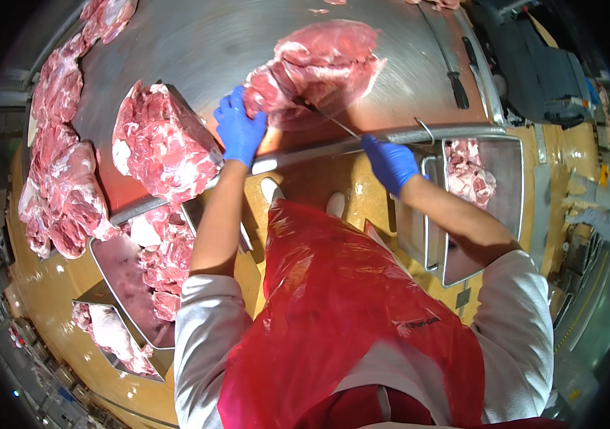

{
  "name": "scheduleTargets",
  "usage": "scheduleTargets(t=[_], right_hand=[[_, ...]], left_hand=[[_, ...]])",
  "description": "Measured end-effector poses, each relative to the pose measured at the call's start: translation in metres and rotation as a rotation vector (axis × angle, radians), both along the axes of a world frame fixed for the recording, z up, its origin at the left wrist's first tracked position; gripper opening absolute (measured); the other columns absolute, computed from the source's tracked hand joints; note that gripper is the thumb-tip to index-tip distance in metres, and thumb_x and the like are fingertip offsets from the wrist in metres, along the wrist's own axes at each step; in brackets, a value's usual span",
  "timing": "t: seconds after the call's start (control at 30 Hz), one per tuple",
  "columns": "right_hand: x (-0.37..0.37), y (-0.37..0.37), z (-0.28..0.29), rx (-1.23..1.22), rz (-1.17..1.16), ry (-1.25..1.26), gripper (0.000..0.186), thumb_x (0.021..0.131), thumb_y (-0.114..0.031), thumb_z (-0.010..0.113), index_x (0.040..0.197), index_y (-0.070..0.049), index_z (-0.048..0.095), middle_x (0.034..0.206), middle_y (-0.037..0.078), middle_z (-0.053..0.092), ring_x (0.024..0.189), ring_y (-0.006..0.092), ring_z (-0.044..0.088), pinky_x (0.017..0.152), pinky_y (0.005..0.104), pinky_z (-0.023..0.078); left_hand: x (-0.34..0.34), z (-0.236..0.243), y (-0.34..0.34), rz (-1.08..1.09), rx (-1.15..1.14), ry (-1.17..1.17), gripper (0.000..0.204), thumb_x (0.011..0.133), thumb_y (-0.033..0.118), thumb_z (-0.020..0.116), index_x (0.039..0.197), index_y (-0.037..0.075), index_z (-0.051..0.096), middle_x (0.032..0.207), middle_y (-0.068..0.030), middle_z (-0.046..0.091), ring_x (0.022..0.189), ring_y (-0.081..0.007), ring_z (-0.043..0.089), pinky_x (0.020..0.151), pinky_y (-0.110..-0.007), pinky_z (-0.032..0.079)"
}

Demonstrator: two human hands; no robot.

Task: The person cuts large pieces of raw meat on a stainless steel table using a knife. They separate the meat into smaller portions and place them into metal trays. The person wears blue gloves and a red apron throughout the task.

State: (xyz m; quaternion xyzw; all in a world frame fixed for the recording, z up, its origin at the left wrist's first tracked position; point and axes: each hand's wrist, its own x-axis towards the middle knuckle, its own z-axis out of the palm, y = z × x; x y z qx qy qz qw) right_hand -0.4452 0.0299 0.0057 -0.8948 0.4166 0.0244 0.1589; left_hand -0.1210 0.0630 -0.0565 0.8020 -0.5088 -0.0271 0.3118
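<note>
A large cut of raw meat [326,64] lies on the metal table, red with pale fat along its right side. My left hand [240,130], in a blue glove, grips its near left end, the fingers partly hidden against it. In my blue-gloved right hand [391,163] is a knife [338,125]; its thin blade points up and left, and the tip meets the near side of the meat. The knife's handle is hidden in my fist. To the left of my left hand rests another big chunk of meat [165,143], apart from the first.
More meat pieces [58,164] line the table's left edge. Metal bins with meat stand below left [123,275] and right [509,207]. A sharpening steel [455,84] and a black-handled tool [471,53] lie at the table's right. A thin metal hook [425,129] sits at the near edge.
</note>
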Motion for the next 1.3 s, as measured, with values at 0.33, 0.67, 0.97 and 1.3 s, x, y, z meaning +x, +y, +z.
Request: scheduleTargets(t=[0.33, 0.67, 0.97, 1.3], right_hand=[[-0.026, -0.001, 0.08, -0.026, -0.11, -0.209, 0.015, 0.099, -0.016, 0.05, 0.107, -0.004, 0.048, 0.076, 0.027, 0.063, 0.071, 0.0487, 0.062, 0.058, 0.0559, 0.048], [0.193, -0.099, 0.019, 0.14, -0.255, -0.226, 0.04, 0.092, -0.029, 0.058, 0.117, 0.002, 0.055, 0.105, 0.028, 0.068, 0.1, 0.0432, 0.066, 0.087, 0.0502, 0.053], [0.08, -0.01, 0.028, 0.123, -0.224, 0.362, 0.02, 0.095, -0.01, 0.044, 0.113, -0.003, 0.047, 0.09, 0.026, 0.068, 0.085, 0.046, 0.067, 0.072, 0.0538, 0.053], [0.012, 0.032, 0.083, 0.118, -0.323, 0.229, 0.018, 0.098, -0.018, 0.049, 0.108, -0.003, 0.049, 0.078, 0.026, 0.066, 0.076, 0.0459, 0.066, 0.065, 0.0567, 0.051]], left_hand=[[0.015, 0.056, -0.058, -0.128, 0.246, 0.621, 0.106, 0.072, 0.057, 0.08, 0.152, 0.005, 0.034, 0.147, -0.029, 0.041, 0.136, -0.0442, 0.042, 0.111, -0.048, 0.039], [-0.008, 0.009, -0.052, -0.232, -0.11, 0.245, 0.085, 0.06, 0.036, 0.087, 0.134, 0.011, 0.053, 0.124, -0.02, 0.059, 0.124, -0.0407, 0.049, 0.108, -0.049, 0.037], [0.019, -0.005, -0.058, -0.179, -0.257, 0.166, 0.077, 0.06, 0.024, 0.085, 0.129, 0.008, 0.055, 0.114, -0.0156, 0.062, 0.11, -0.037, 0.058, 0.099, -0.044, 0.048], [0.054, 0.042, -0.156, -0.4, 0.637, 0.665, 0.075, 0.071, 0.046, 0.081, 0.13, 0.004, 0.06, 0.126, -0.0271, 0.061, 0.112, -0.0376, 0.064, 0.095, -0.043, 0.052]])
